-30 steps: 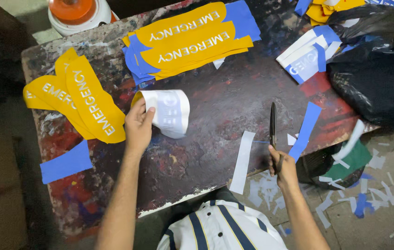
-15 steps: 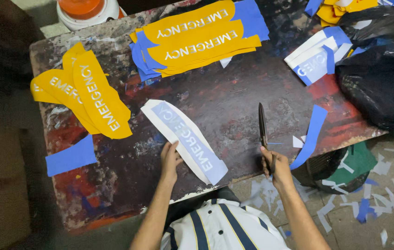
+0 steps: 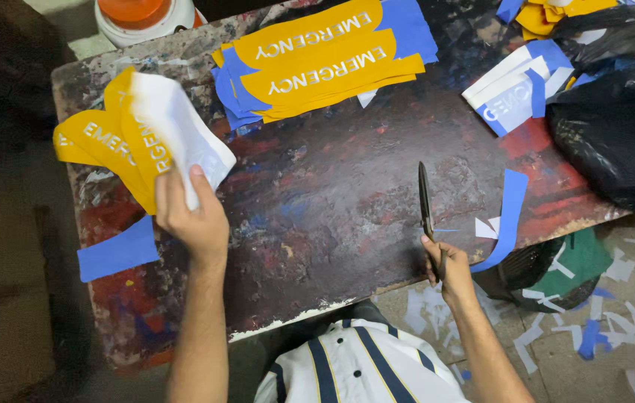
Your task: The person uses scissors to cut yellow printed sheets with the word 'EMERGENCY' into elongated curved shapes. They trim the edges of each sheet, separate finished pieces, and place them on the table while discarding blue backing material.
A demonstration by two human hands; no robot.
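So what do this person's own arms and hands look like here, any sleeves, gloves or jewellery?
Both forearms are bare up to the frame edge, no sleeves showing. The left hand and right hand wear no gloves, and no rings, watch or bands are visible. Below them shows a white shirt with dark stripes.

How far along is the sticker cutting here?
Done, by the look of it: yellow strips stacked at the table's top centre and left edge, with offcuts on the floor. In hand: the left hand lifts a white sheet over the left stack; the right hand holds scissors on the table. Possibly left: the white-and-blue sheets at upper right look uncut.
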